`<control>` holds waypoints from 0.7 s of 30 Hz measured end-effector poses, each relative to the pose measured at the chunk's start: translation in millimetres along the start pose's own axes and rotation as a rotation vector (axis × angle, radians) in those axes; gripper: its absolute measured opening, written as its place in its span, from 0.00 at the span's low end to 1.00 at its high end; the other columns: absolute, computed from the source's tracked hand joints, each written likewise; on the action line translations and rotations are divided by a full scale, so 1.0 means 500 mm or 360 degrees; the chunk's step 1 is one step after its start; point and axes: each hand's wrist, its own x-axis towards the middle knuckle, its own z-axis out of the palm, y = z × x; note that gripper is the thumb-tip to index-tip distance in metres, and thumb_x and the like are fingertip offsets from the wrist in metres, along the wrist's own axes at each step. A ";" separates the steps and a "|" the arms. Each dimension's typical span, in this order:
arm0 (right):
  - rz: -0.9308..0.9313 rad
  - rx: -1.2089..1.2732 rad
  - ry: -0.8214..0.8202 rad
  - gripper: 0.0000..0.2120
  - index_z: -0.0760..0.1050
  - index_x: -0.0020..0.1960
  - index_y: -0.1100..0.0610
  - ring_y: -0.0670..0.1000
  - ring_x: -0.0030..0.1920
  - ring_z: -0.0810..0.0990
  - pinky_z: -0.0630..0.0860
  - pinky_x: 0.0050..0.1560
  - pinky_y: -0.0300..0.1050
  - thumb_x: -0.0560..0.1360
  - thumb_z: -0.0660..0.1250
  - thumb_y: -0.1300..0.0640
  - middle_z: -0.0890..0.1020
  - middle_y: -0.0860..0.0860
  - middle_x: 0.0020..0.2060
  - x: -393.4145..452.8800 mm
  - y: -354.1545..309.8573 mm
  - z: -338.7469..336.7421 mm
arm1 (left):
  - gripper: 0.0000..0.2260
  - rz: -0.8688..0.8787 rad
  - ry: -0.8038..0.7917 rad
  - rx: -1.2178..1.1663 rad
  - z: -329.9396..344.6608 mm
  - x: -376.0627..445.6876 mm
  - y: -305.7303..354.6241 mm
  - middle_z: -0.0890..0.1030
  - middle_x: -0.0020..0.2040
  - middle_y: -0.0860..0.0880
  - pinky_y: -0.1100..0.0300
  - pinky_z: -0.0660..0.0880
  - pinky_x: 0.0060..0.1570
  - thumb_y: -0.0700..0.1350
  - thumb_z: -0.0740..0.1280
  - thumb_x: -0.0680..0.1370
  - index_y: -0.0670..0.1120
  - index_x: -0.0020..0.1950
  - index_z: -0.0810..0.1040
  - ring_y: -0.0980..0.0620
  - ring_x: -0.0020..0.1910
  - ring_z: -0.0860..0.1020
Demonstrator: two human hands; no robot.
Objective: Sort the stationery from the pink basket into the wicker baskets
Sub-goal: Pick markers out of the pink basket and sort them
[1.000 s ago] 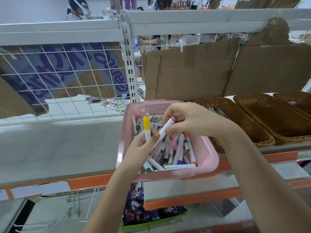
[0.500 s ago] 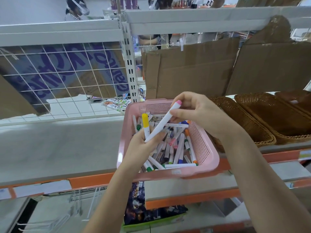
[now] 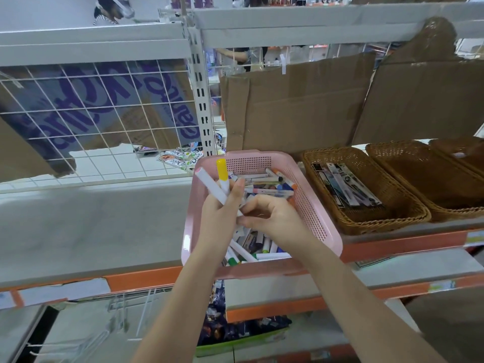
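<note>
The pink basket (image 3: 313,208) sits on the grey shelf, full of several white markers with coloured caps. My left hand (image 3: 218,218) is above its left side, gripping two markers upright: one with a yellow cap (image 3: 221,169) and one with a pink cap (image 3: 209,186). My right hand (image 3: 272,218) is down in the middle of the basket, fingers curled among the markers; whether it grips one is hidden. To the right stand wicker baskets: the nearest (image 3: 366,221) holds several flat packaged pens (image 3: 343,187), the second (image 3: 424,176) looks empty.
Cardboard sheets (image 3: 296,106) line the back of the shelf. A wire grid panel (image 3: 78,121) stands at the left. The orange shelf edge (image 3: 392,244) runs below the baskets. A lower shelf holds a green box (image 3: 241,339) of dark packets.
The pink-capped marker passed from my right hand into my left, beside the yellow-capped one. My right hand dropped back down into the pink basket.
</note>
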 end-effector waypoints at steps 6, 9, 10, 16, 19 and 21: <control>0.0033 -0.0758 -0.0187 0.03 0.81 0.44 0.50 0.37 0.41 0.80 0.74 0.43 0.30 0.72 0.72 0.58 0.82 0.42 0.40 0.007 -0.004 -0.049 | 0.19 -0.0068 0.0082 0.0062 -0.009 0.006 -0.014 0.67 0.23 0.55 0.61 0.66 0.27 0.58 0.59 0.80 0.53 0.30 0.70 0.55 0.25 0.67; 0.0255 -0.1469 -0.0557 0.08 0.81 0.52 0.56 0.43 0.46 0.80 0.76 0.45 0.35 0.74 0.70 0.59 0.82 0.47 0.47 0.003 0.009 -0.094 | 0.22 -0.0107 0.0120 0.0094 -0.022 0.007 -0.021 0.61 0.22 0.56 0.62 0.59 0.25 0.59 0.60 0.78 0.56 0.25 0.65 0.57 0.22 0.60; 0.0346 -0.1626 -0.0657 0.09 0.82 0.52 0.57 0.47 0.46 0.80 0.78 0.48 0.40 0.73 0.70 0.60 0.83 0.50 0.48 0.003 0.014 -0.101 | 0.22 -0.0126 0.0133 0.0092 -0.022 0.007 -0.022 0.61 0.22 0.56 0.63 0.58 0.24 0.60 0.61 0.77 0.56 0.24 0.64 0.57 0.22 0.59; 0.0542 -0.1893 -0.0917 0.11 0.81 0.55 0.59 0.50 0.45 0.77 0.72 0.43 0.41 0.73 0.68 0.62 0.82 0.53 0.50 0.012 0.015 -0.102 | 0.23 -0.0203 0.0081 0.0001 -0.021 0.011 -0.032 0.62 0.22 0.57 0.63 0.57 0.25 0.52 0.63 0.79 0.57 0.23 0.67 0.59 0.21 0.59; 0.0541 -0.1867 -0.1013 0.11 0.81 0.55 0.57 0.50 0.46 0.78 0.74 0.44 0.41 0.74 0.67 0.63 0.82 0.51 0.49 0.012 0.016 -0.104 | 0.24 -0.0214 0.0059 -0.0041 -0.022 0.009 -0.032 0.62 0.21 0.57 0.68 0.59 0.22 0.50 0.63 0.80 0.57 0.22 0.66 0.59 0.20 0.59; 0.0530 -0.1853 -0.1024 0.11 0.81 0.55 0.57 0.51 0.48 0.80 0.79 0.49 0.44 0.74 0.67 0.62 0.82 0.52 0.50 0.009 0.015 -0.108 | 0.25 -0.0238 0.0064 -0.0055 -0.022 0.009 -0.031 0.61 0.22 0.57 0.69 0.59 0.21 0.49 0.63 0.80 0.57 0.22 0.66 0.59 0.20 0.58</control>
